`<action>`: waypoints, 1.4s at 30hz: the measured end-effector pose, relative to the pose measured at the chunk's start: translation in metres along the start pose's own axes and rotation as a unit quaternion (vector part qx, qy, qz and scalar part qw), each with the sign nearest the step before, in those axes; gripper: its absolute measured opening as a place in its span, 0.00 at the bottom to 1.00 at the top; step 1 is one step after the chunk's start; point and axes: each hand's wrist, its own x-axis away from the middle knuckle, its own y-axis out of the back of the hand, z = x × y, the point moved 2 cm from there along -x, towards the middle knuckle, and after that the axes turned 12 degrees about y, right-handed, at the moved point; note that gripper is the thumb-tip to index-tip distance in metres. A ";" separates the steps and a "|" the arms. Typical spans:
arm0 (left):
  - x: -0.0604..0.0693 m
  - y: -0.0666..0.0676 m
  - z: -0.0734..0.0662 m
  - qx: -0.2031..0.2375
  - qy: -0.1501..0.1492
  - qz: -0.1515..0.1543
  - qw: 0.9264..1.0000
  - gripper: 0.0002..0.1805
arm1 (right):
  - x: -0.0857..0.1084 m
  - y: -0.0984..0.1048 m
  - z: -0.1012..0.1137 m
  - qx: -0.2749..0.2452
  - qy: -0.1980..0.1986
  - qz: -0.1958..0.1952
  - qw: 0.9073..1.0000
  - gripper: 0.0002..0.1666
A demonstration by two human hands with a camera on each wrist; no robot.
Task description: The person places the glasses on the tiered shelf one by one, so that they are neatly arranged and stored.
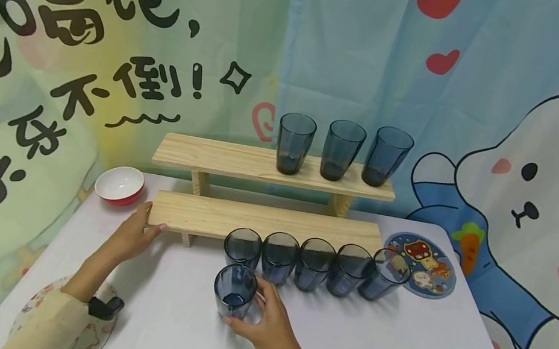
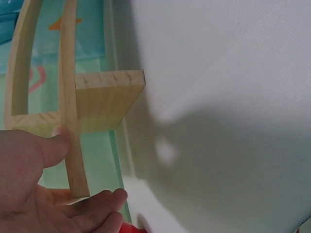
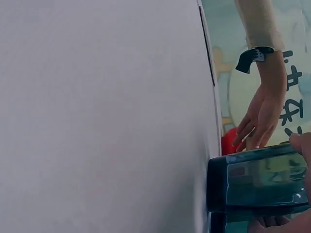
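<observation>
A blue glass tumbler [image 1: 233, 290] stands upright in front of the left end of a row of several similar tumblers [image 1: 279, 260]. My right hand [image 1: 271, 324] grips it from the right, thumb at the near side and fingers behind. In the right wrist view, the glass's base [image 3: 217, 187] is at or close to the tabletop. My left hand [image 1: 134, 235] holds the left end of the lower board of a two-tier wooden shelf [image 1: 228, 218]. Seen from the left wrist, the thumb presses on the board [image 2: 70, 111] and the fingers reach past its end.
Three blue tumblers [image 1: 335, 150] stand on the upper board's right half. A red and white bowl [image 1: 120, 184] sits left of the shelf. A round blue patterned mat [image 1: 430, 275] lies at right, and a patterned round mat [image 1: 95, 331] is under the left forearm. A printed curtain [image 1: 344, 44] hangs behind.
</observation>
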 end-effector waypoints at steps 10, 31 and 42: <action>-0.001 0.000 0.001 0.003 0.010 0.010 1.000 0.41 | -0.004 -0.002 -0.005 0.008 0.018 0.002 1.000 0.49; -0.002 0.000 -0.001 0.002 0.013 0.017 1.000 0.42 | -0.006 -0.003 -0.008 -0.010 0.025 -0.014 1.000 0.47; -0.003 0.000 0.000 -0.007 0.018 0.018 1.000 0.42 | -0.003 -0.001 0.002 -0.012 0.031 -0.018 0.999 0.47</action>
